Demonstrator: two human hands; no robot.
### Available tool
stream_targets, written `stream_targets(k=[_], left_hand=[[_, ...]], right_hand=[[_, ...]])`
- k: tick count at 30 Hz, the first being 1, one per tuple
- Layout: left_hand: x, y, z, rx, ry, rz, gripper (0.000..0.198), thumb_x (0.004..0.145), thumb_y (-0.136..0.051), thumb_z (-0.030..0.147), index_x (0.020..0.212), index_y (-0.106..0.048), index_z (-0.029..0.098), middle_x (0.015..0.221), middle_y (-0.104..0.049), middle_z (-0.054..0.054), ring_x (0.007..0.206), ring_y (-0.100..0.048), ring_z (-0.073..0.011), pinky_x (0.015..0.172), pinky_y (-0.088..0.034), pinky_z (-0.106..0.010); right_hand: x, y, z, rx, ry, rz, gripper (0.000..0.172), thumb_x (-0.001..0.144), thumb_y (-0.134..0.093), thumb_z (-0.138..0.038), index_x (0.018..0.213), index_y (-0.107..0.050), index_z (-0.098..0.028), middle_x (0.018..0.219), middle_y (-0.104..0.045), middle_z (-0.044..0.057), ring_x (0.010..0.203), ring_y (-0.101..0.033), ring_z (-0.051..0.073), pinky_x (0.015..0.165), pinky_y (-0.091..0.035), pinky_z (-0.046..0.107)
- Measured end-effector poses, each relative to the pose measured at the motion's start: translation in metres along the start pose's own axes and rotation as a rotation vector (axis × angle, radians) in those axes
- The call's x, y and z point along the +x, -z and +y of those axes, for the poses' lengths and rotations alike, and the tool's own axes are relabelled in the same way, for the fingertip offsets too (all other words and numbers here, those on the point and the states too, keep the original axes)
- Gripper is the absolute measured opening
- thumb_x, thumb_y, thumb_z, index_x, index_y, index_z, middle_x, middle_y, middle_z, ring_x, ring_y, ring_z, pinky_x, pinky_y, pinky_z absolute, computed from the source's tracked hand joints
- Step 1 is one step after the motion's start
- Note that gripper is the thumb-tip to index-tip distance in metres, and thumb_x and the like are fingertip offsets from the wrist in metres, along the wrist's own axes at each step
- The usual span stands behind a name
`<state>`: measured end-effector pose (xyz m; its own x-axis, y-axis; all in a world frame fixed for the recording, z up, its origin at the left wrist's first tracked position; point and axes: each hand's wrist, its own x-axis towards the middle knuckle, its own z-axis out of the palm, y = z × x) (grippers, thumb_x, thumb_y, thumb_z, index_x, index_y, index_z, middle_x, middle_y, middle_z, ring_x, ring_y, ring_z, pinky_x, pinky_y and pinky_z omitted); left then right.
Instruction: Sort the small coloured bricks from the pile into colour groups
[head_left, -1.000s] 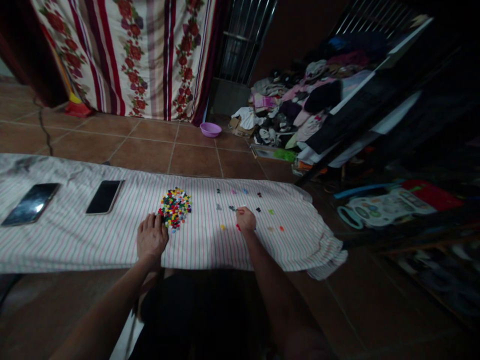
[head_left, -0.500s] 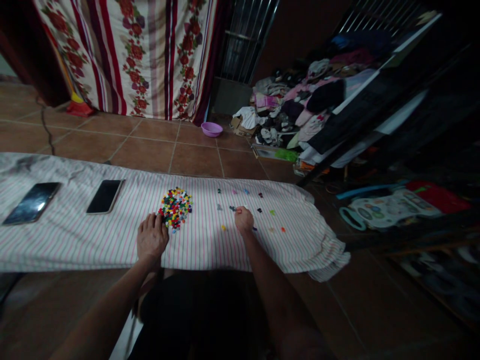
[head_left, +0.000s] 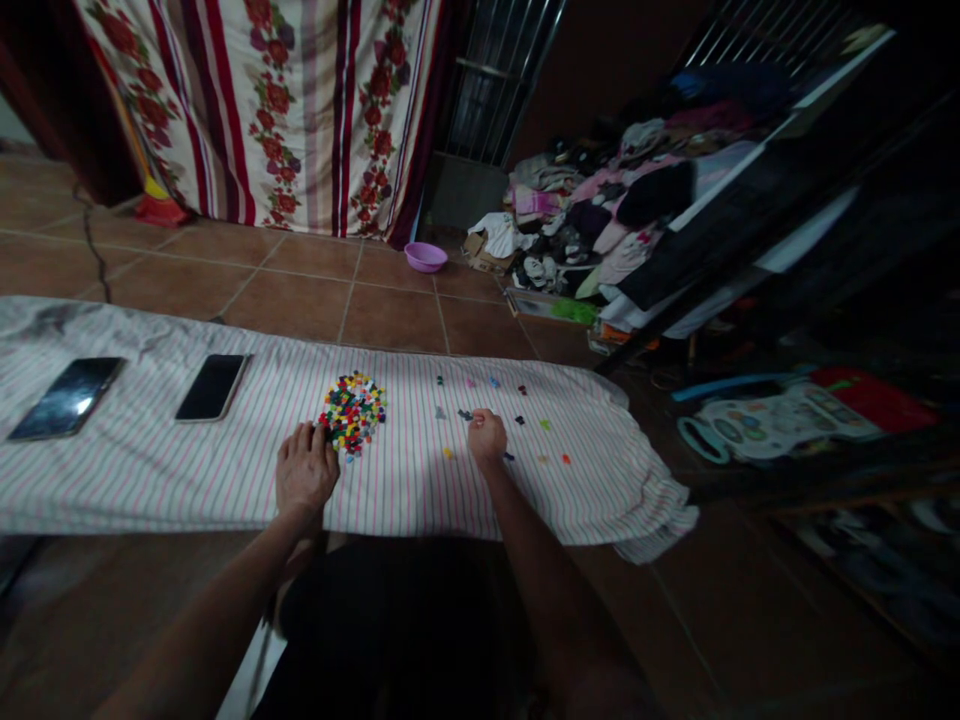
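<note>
A pile of small multicoloured pieces [head_left: 355, 408] lies on a striped cloth [head_left: 405, 480]. My left hand [head_left: 307, 468] rests palm down at the pile's lower left edge, fingers spread a little. Right of the pile, my right hand [head_left: 488, 437] is closed low over the cloth, its fingertips at some dark grey pieces [head_left: 465, 414]. Whatever it pinches is too small to make out. Around it lie small separate groups, among them light grey [head_left: 440, 412], yellow [head_left: 448, 453], lime green [head_left: 545, 424] and orange [head_left: 566, 459] pieces.
Two phones, one on the far left [head_left: 67, 398] and one nearer the pile [head_left: 213, 387], lie on the cloth. Beyond it, a purple basin [head_left: 426, 257] stands on the tiled floor near a heap of clothes [head_left: 585, 215]. A patterned curtain [head_left: 315, 120] hangs behind.
The view has shifted slightly. My right hand's fingertips have drawn back a little from the dark grey pieces. My left hand has stayed beside the pile.
</note>
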<state>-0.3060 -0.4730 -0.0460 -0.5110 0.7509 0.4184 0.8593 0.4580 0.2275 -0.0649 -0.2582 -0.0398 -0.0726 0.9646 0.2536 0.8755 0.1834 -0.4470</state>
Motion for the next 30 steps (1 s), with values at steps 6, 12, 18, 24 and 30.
stream_targets(k=[6, 12, 18, 24, 30], left_hand=[[0.000, 0.000, 0.000, -0.017, 0.007, -0.011, 0.042, 0.090, -0.035, 0.027, 0.123, -0.056, 0.010, 0.130, -0.056, -0.020, 0.125, -0.047, -0.0314, 0.101, -0.035, -0.045], [0.000, -0.002, 0.000, -0.042, 0.032, -0.035, 0.044, 0.091, -0.036, 0.027, 0.124, -0.056, 0.007, 0.132, -0.053, -0.021, 0.127, -0.045, -0.0326, 0.103, -0.033, -0.046], [0.001, 0.000, 0.000, -0.036, 0.026, -0.030, 0.043, 0.091, -0.036, 0.027, 0.124, -0.056, 0.008, 0.132, -0.054, -0.021, 0.127, -0.045, -0.0317, 0.103, -0.033, -0.046], [0.001, 0.000, 0.000, -0.033, 0.021, -0.044, 0.042, 0.091, -0.036, 0.026, 0.123, -0.056, 0.007, 0.132, -0.054, -0.021, 0.126, -0.046, -0.0313, 0.104, -0.033, -0.045], [0.001, -0.002, -0.001, -0.019, 0.012, -0.025, 0.042, 0.092, -0.035, 0.026, 0.123, -0.056, 0.007, 0.131, -0.055, -0.021, 0.125, -0.047, -0.0311, 0.102, -0.034, -0.045]], right_hand=[[-0.010, 0.000, -0.032, 0.134, 0.107, -0.006, 0.028, 0.080, -0.046, -0.012, 0.099, -0.067, -0.016, 0.095, -0.066, 0.007, 0.085, -0.060, 0.017, 0.080, -0.044, 0.026], [-0.037, -0.012, -0.076, 0.282, 0.295, -0.093, 0.031, 0.082, -0.044, -0.010, 0.099, -0.068, -0.020, 0.094, -0.066, 0.004, 0.089, -0.060, 0.016, 0.082, -0.046, 0.026], [-0.071, -0.030, -0.105, 0.332, 0.448, -0.287, 0.028, 0.083, -0.050, -0.009, 0.097, -0.071, -0.022, 0.091, -0.065, 0.002, 0.084, -0.061, 0.015, 0.079, -0.047, 0.024], [-0.089, -0.039, -0.119, 0.309, 0.536, -0.397, 0.027, 0.085, -0.053, -0.012, 0.101, -0.070, -0.026, 0.099, -0.064, 0.001, 0.088, -0.060, 0.013, 0.080, -0.047, 0.023], [-0.094, -0.042, -0.129, 0.214, 0.571, -0.440, 0.025, 0.087, -0.053, -0.017, 0.106, -0.068, -0.025, 0.104, -0.061, 0.004, 0.094, -0.059, 0.015, 0.081, -0.048, 0.025]])
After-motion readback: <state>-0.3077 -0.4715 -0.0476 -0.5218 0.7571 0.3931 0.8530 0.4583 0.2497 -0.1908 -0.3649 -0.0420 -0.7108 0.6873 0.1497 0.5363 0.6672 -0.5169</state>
